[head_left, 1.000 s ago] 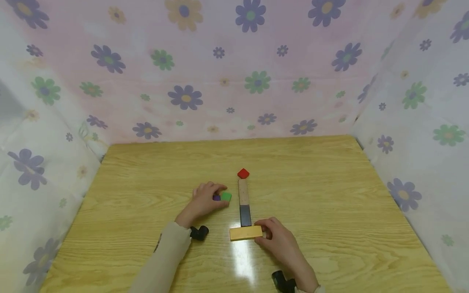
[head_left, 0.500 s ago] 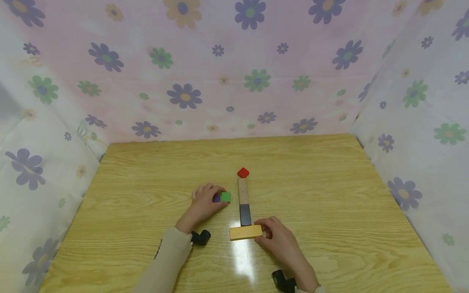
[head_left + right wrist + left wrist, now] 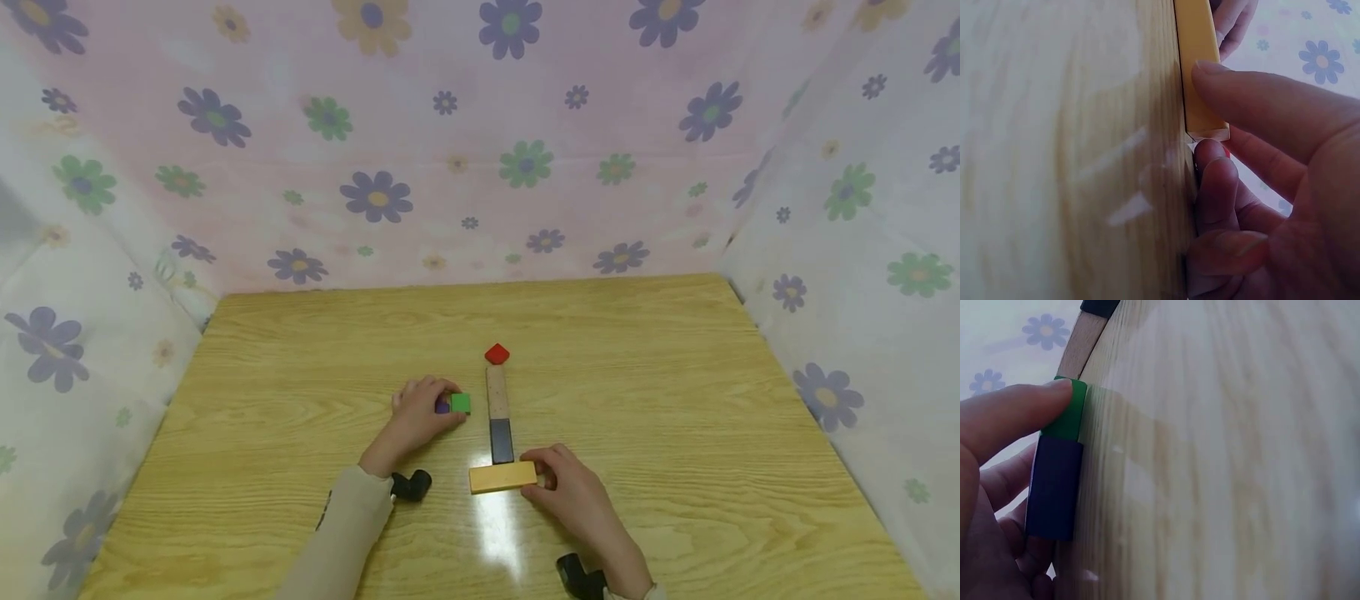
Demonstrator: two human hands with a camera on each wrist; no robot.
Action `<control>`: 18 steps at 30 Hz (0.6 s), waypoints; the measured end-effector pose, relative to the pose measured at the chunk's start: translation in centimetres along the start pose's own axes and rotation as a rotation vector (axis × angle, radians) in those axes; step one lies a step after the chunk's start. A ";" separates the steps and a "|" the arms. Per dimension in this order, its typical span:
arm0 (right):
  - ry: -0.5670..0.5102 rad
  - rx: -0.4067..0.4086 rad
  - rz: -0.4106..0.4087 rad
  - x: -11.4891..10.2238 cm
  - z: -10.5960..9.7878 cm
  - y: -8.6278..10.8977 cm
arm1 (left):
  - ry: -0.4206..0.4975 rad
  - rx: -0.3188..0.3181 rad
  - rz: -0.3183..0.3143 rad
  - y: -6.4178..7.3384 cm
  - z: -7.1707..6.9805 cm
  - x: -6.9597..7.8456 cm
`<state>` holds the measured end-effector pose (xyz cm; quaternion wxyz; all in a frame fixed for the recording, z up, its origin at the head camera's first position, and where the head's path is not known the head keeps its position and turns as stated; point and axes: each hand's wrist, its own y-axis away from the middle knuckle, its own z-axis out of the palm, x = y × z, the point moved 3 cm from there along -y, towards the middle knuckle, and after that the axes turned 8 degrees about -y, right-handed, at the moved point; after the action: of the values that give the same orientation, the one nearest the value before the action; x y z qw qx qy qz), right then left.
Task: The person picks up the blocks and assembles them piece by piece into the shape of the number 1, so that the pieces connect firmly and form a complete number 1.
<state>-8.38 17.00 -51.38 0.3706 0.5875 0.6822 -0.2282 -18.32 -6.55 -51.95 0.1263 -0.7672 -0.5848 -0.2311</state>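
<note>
My left hand (image 3: 422, 414) pinches a green block (image 3: 461, 403) between thumb and fingers, left of the column of blocks. A purple block (image 3: 1055, 487) sits end to end with the green one, partly hidden under the hand in the head view. With thumb and fingers, my right hand (image 3: 576, 493) grips the right end of a yellow block (image 3: 498, 477) lying crosswise. Above its middle runs a black block (image 3: 501, 442), then a plain wooden block (image 3: 497, 393). A red angular block (image 3: 497, 354) lies at the far tip of this line.
All the blocks lie on a wood-grain table (image 3: 637, 358). Flower-print cloth (image 3: 420, 133) surrounds its back and sides. A black wrist device (image 3: 412, 486) juts from the left sleeve, another black device (image 3: 577, 577) from the right wrist.
The green block has turned from slightly skewed to square with the table, and moved a little left with my left hand. My right hand and the yellow block have stayed put.
</note>
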 end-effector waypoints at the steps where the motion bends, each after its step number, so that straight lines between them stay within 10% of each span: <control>1: 0.001 -0.001 -0.001 0.0 0.0 0.0 | 0.000 0.001 0.003 0.0 0.0 0.0; 18: 0.010 0.011 -0.003 -0.2 0.1 0.0 | 0.112 -0.019 0.004 -0.1 -0.8 0.2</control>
<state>-8.33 16.82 -51.24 0.3637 0.5896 0.6837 -0.2295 -18.50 -6.76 -51.19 0.1521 -0.7554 -0.5731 -0.2789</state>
